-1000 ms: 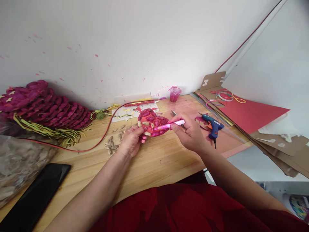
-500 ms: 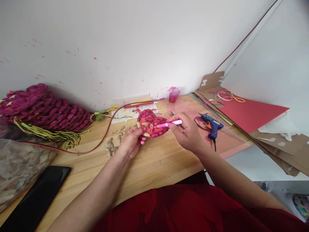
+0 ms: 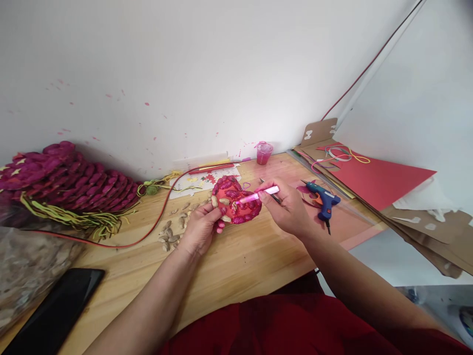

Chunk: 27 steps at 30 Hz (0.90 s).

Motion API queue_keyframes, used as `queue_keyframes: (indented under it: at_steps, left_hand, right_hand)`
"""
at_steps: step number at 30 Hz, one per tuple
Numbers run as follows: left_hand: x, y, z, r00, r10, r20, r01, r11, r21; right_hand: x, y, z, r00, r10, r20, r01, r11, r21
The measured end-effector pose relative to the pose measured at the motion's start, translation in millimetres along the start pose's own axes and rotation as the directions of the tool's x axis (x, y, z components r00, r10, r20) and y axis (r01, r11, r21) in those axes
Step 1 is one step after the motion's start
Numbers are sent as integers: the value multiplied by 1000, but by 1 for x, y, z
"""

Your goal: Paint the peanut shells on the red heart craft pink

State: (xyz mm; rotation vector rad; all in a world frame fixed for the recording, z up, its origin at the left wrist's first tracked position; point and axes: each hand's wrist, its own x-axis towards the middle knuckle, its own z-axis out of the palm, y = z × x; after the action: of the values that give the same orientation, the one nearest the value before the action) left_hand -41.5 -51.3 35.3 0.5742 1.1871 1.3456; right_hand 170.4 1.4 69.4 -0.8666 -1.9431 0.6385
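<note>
My left hand [image 3: 205, 224] pinches the near left edge of a red heart-shaped piece [image 3: 232, 191], tilted above the table. Glossy magenta-painted peanuts line its edge, and several unpainted peanuts [image 3: 215, 201] sit on its left side. My right hand [image 3: 283, 204] grips a white-handled paintbrush [image 3: 264, 194], stained pink. Its tip touches a peanut near the heart's middle. A slim dark tool with a pointed end [image 3: 275, 198] also shows under the right fingers; its kind is unclear. Loose peanuts [image 3: 168, 235] lie left of my left hand.
A cup of pink paint [image 3: 263, 154] stands by the wall. To the right lie a blue glue gun [image 3: 323, 197] and red card [image 3: 380, 180] on cardboard. Stacked magenta peanut pieces [image 3: 74, 177], a red cord [image 3: 158, 217], a plastic bag [image 3: 33, 276] and a black phone [image 3: 55, 310] are left.
The view has tilted up slightly, so everything sits a little lower. The brush tip has shifted slightly over the peanut at the heart's middle; both hands keep their holds.
</note>
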Motion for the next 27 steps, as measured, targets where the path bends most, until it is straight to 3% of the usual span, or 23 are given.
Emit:
queue_keyframes:
  at_steps: [13,19,23,25,27]
  left_hand:
    - [4,-9,-4,997,77,-19,-75,992,97]
    - [7,-11,-6,995,74,-67,-70,996,63]
    - [8,-9,-4,986,78,-148,-81,997,-9]
    - [7,-8,-4,983,86,-162,-90,996,-14]
    - [8,-8,-5,982,90,-166,-90,996,5]
  right_hand:
    - [7,-9,4,992,-119,49,123,989,-85]
    - [38,10,-14,982,-162,-99,138,968,-209]
    - [91,34,-47,961,-85,-263,-33,910,-414]
    - [120,46,-58,960,52,-274,-203,804,-558]
    - [145,57,-60,943,250,-220,-331,639,-694]
